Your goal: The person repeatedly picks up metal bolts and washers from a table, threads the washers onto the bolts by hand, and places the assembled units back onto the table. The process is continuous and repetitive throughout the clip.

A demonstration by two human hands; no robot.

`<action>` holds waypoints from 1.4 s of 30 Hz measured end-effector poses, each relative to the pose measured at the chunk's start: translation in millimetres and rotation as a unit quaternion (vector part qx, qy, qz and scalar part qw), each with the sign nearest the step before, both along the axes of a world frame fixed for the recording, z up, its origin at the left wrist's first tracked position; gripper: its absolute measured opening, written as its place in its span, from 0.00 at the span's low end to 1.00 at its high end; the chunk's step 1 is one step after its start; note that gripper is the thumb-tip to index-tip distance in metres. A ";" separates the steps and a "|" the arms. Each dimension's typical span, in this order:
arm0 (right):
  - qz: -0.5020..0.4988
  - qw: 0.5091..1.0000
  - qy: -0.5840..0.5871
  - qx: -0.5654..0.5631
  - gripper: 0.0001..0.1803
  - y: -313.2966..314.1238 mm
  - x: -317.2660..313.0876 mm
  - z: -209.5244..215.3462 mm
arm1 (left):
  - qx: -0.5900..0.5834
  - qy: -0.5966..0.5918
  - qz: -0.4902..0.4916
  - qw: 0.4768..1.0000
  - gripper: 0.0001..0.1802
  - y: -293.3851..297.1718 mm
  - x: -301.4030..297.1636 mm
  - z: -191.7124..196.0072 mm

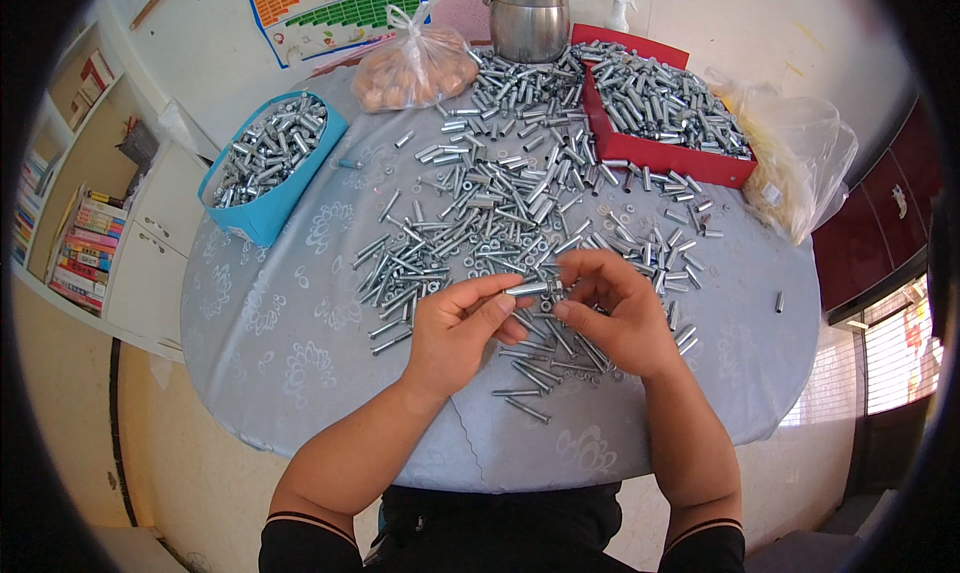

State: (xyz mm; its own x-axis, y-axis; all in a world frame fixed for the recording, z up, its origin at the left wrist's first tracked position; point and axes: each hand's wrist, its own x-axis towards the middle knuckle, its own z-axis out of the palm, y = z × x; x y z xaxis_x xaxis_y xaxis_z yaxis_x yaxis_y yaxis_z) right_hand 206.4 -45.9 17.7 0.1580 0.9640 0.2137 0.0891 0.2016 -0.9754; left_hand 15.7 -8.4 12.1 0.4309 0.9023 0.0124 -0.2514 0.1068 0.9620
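My left hand pinches one end of a silver expansion bolt between thumb and fingers. My right hand grips the bolt's other end, fingers curled around a small nut or washer there. Both hands hover above the near middle of a round table with a pale blue patterned cloth. A wide heap of loose silver bolts, sleeves and washers covers the table just beyond my hands. A few single bolts lie close to my wrists.
A blue box full of metal sleeves sits at the left. A red tray of bolts stands at the far right. A steel pot, a plastic bag of brown items and a clear bag line the far edge. Shelves with books stand left.
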 end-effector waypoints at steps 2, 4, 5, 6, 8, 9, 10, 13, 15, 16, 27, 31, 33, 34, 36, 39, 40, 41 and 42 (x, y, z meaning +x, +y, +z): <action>0.040 0.997 -0.039 -0.052 0.11 -0.9 8.6 -0.7 | 0.003 0.002 0.001 1.000 0.14 -0.5 -1.1 -0.4; 0.088 0.979 -0.049 -0.176 0.09 -3.4 20.0 8.0 | 0.005 0.008 0.001 1.000 0.14 -1.0 -1.2 0.0; 0.072 0.984 -0.027 -0.164 0.09 -3.3 19.2 7.2 | 0.004 0.008 0.000 1.000 0.14 -1.0 -0.8 0.2; 0.056 0.987 -0.005 -0.151 0.09 -2.7 16.8 5.6 | 0.004 0.008 0.000 1.000 0.14 -0.8 -0.5 0.4; 0.031 0.994 0.030 -0.105 0.09 -1.4 8.0 6.5 | 0.002 0.004 0.000 1.000 0.14 -0.5 -0.6 0.2; 0.020 0.996 0.042 -0.071 0.10 -2.0 1.0 10.5 | 0.001 -0.001 0.000 1.000 0.14 -0.4 -0.5 0.0; 0.023 0.997 0.039 -0.060 0.10 -2.6 0.5 9.9 | 0.000 -0.007 -0.001 1.000 0.14 -0.6 -0.4 0.3; 0.063 0.995 -0.002 -0.074 0.10 -2.6 10.1 -1.4 | 0.007 -0.007 -0.001 1.000 0.14 -0.5 -0.8 -1.5; 0.099 0.988 -0.023 -0.115 0.10 -2.2 21.8 -0.4 | 0.007 -0.001 0.000 1.000 0.14 -1.3 -1.4 0.3; 0.116 0.983 -0.034 -0.136 0.11 -1.8 24.1 1.0 | 0.007 0.002 0.000 1.000 0.14 -1.5 -1.1 0.5; 0.071 0.990 -0.005 -0.125 0.09 -2.5 13.1 6.7 | 0.009 0.004 -0.004 1.000 0.14 -1.0 -1.2 0.0; 0.008 0.996 0.082 -0.034 0.09 -0.6 -5.4 7.9 | 0.010 -0.006 -0.004 1.000 0.14 -0.2 -0.7 -2.9; 0.038 0.996 0.021 -0.078 0.07 -2.9 4.3 6.9 | 0.010 -0.007 -0.008 1.000 0.14 -0.6 -1.0 -1.7; 0.053 0.994 -0.008 -0.100 0.07 -3.8 7.8 6.2 | 0.010 -0.007 -0.010 1.000 0.14 -0.8 -1.3 -1.5; 0.049 0.991 0.010 -0.121 0.06 -2.7 8.6 9.4 | 0.011 -0.002 -0.008 1.000 0.14 -0.9 -1.6 -1.8; 0.052 0.994 0.069 -0.069 0.07 -1.4 2.7 9.5 | 0.007 -0.003 -0.008 1.000 0.14 -0.5 -0.6 -2.9; 0.055 0.993 0.095 -0.038 0.07 -1.0 0.1 9.1 | 0.005 -0.005 -0.007 1.000 0.14 -0.4 -0.8 -2.9; 0.060 0.993 0.079 -0.062 0.07 -1.8 1.2 8.6 | 0.005 -0.006 -0.007 1.000 0.14 -0.3 -0.9 -2.7; 0.066 0.992 0.064 -0.086 0.07 -2.9 3.9 8.1 | 0.004 -0.007 -0.007 1.000 0.14 -0.3 -0.9 -2.3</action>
State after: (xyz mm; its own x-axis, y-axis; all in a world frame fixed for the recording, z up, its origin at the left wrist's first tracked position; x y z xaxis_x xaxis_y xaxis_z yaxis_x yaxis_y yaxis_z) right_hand 210.4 -48.8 25.8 0.0429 0.9986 0.0305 -0.0531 0.0328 -0.9980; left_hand 14.8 -8.7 9.7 0.4439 0.8957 0.0263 -0.2642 0.1027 0.9590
